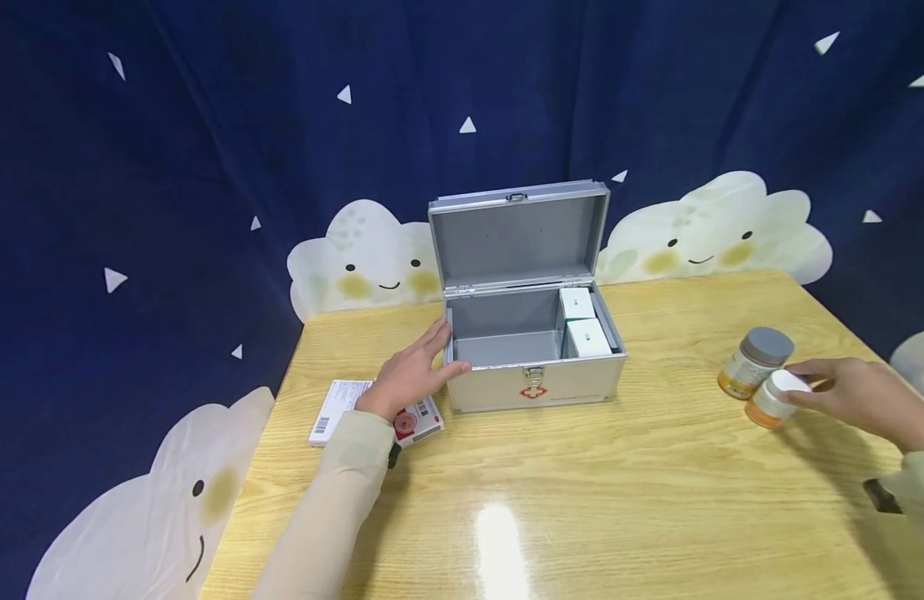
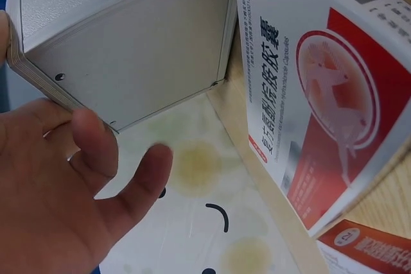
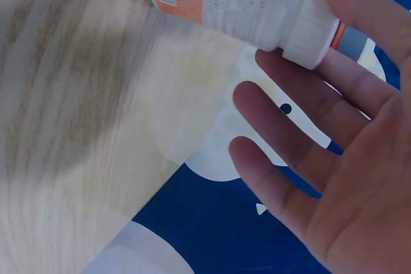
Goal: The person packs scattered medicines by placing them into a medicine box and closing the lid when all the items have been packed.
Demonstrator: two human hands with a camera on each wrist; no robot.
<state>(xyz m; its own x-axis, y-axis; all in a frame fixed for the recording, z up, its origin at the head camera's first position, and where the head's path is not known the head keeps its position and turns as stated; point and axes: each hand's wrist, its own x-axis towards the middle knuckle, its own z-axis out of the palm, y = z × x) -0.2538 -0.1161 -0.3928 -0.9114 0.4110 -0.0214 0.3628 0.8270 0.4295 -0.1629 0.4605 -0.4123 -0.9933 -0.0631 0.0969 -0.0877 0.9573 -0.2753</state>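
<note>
My right hand (image 1: 859,396) pinches the white cap of a small white-and-orange pill bottle (image 1: 769,408) between thumb and fingers; in the right wrist view the remaining fingers (image 3: 276,113) are spread apart from it. Just behind stands a larger pill bottle (image 1: 754,362) with a grey lid. My left hand (image 1: 412,375) rests at the left rim of a silver first-aid box (image 1: 499,392), its thumb apart from the fingers in the left wrist view. The box lid (image 1: 517,237) is raised. Two white cartons (image 1: 587,337) stand in the box's right end.
Under and beside my left forearm lie a red-and-white capsule box (image 2: 321,94) and another medicine box (image 1: 337,408) on the wooden table (image 1: 581,500). A dark blue curtain (image 1: 462,50) with cloud patterns hangs behind the table.
</note>
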